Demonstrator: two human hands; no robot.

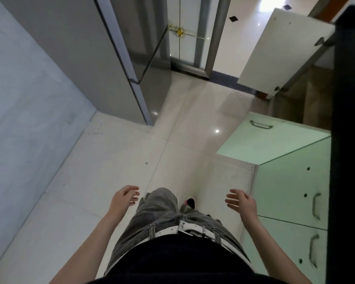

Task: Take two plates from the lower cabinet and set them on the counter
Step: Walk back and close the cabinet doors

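Note:
I look straight down at the floor. My left hand (125,195) hangs over the tiles left of my legs, fingers apart, holding nothing. My right hand (242,201) is spread beside the lower cabinet (285,181) on the right, apart from it and empty. Two of the cabinet's doors stand swung out: a pale green one (264,138) with a metal handle and a white one (283,50) farther away. Between them the brown inside of the cabinet (316,95) shows. The dark counter edge (350,119) runs down the right side. No plates are in view.
A grey refrigerator (103,58) stands at the upper left beside a pale wall (29,99). A doorway with a metal frame (193,37) lies ahead. Glossy white floor tiles (131,150) stretch between refrigerator and cabinet. Closed cabinet doors with metal handles (316,206) are at my right.

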